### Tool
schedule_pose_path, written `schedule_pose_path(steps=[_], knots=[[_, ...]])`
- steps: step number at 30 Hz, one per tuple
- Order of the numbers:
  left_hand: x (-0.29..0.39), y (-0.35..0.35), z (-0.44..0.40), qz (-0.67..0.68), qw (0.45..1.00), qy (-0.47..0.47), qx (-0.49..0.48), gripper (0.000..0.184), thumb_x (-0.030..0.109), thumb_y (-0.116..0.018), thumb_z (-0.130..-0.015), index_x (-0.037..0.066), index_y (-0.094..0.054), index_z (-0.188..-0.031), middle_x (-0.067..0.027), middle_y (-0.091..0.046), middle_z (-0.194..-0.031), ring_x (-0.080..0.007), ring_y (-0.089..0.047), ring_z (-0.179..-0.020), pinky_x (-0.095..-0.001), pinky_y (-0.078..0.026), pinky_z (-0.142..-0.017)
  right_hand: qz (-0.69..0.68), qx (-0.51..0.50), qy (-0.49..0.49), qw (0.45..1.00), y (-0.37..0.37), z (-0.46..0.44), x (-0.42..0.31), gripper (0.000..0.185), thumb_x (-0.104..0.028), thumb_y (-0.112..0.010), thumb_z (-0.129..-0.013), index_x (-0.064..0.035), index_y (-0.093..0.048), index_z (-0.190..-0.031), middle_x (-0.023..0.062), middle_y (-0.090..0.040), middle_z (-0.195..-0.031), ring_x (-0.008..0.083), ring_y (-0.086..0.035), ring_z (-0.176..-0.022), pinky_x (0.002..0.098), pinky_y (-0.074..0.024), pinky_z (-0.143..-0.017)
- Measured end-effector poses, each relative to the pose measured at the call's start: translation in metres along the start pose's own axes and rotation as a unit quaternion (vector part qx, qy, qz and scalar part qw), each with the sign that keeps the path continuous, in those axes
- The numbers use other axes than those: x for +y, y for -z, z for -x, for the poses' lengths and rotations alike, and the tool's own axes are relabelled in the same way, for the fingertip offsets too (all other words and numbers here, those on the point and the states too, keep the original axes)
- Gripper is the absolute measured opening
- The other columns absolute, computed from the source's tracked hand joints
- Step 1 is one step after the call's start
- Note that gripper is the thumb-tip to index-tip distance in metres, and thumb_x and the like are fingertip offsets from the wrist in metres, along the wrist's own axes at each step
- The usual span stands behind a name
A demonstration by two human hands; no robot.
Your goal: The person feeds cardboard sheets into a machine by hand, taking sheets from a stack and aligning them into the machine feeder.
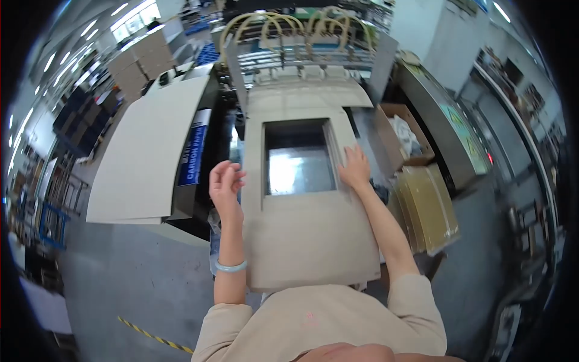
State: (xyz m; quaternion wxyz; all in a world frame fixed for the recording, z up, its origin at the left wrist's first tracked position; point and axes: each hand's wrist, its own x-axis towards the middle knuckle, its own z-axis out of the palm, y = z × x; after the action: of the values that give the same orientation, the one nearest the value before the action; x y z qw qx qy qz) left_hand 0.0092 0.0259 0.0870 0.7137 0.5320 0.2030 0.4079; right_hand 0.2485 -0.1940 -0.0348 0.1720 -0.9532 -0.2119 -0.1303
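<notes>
A beige board lies in front of me, with a rectangular opening that shows a shiny metal surface. Beside the board's left edge, my left hand is raised with its fingers curled and apart, holding nothing that I can see. My right hand rests on the strip to the right of the opening, fingers spread over its edge. Farther back, another beige sheet lies under the machine's rollers.
Large pale sheets lie at the left above a blue carbon paper box. To the right are a carton with white material, yellowish stacked packs and a grey machine housing. Curved hoses arch over the back.
</notes>
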Motion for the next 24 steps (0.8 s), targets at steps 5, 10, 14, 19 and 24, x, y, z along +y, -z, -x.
schedule_pose_path(steps=[5, 10, 14, 19, 24], knots=[[-0.061, 0.032, 0.009, -0.301, 0.948, -0.054, -0.089, 0.02, 0.012, -0.059, -0.083, 0.003, -0.064, -0.1, -0.007, -0.065, -0.098, -0.0191, -0.061, -0.085, -0.0276, -0.048, -0.075, -0.266, 0.008, -0.048, 0.963, 0.026, -0.001, 0.047, 0.048, -0.026, -0.064, -0.075, -0.0065, -0.056, -0.119, 0.0186, -0.054, -0.123, 0.0319, -0.055, -0.108, 0.0389, -0.0465, -0.087], [-0.078, 0.108, -0.009, -0.495, 0.862, -0.087, -0.062, 0.026, 0.015, -0.062, -0.079, 0.004, -0.064, -0.103, -0.0083, -0.065, -0.101, -0.0248, -0.06, -0.089, -0.0306, -0.046, -0.08, -0.182, -0.029, -0.107, 0.977, 0.047, 0.038, 0.099, 0.035, -0.022, -0.064, -0.076, -0.0039, -0.062, -0.106, 0.0125, -0.067, -0.097, 0.0309, -0.062, -0.091, 0.0367, -0.0485, -0.08], [-0.099, 0.148, -0.003, -0.659, 0.738, -0.124, -0.066, 0.029, 0.017, -0.063, -0.076, 0.006, -0.064, -0.103, -0.009, -0.065, -0.096, -0.0303, -0.058, -0.091, -0.0356, -0.046, -0.082, -0.01, -0.047, -0.06, 0.997, 0.034, 0.075, 0.111, 0.028, -0.02, -0.066, -0.075, -0.0042, -0.063, -0.098, 0.0123, -0.067, -0.091, 0.0333, -0.059, -0.088, 0.0389, -0.0481, -0.076], [-0.12, 0.169, 0.002, -0.771, 0.619, -0.108, -0.098, 0.031, 0.015, -0.064, -0.074, 0.009, -0.065, -0.104, -0.0094, -0.064, -0.094, -0.0294, -0.057, -0.089, -0.0344, -0.045, -0.082, 0.026, 0.015, -0.015, 0.999, 0.023, 0.084, 0.111, 0.02, -0.018, -0.067, -0.075, -0.0053, -0.065, -0.091, 0.0132, -0.066, -0.09, 0.0331, -0.058, -0.089, 0.0409, -0.0464, -0.079], [-0.11, 0.164, -0.01, -0.785, 0.607, -0.024, -0.121, 0.032, 0.014, -0.064, -0.074, 0.008, -0.065, -0.105, -0.0114, -0.063, -0.099, -0.0295, -0.057, -0.091, -0.0337, -0.044, -0.085, 0.032, -0.058, -0.058, 0.996, 0.037, 0.078, 0.102, 0.017, -0.018, -0.066, -0.076, -0.0053, -0.066, -0.088, 0.0142, -0.064, -0.094, 0.0327, -0.057, -0.091, 0.0408, -0.0453, -0.081]])
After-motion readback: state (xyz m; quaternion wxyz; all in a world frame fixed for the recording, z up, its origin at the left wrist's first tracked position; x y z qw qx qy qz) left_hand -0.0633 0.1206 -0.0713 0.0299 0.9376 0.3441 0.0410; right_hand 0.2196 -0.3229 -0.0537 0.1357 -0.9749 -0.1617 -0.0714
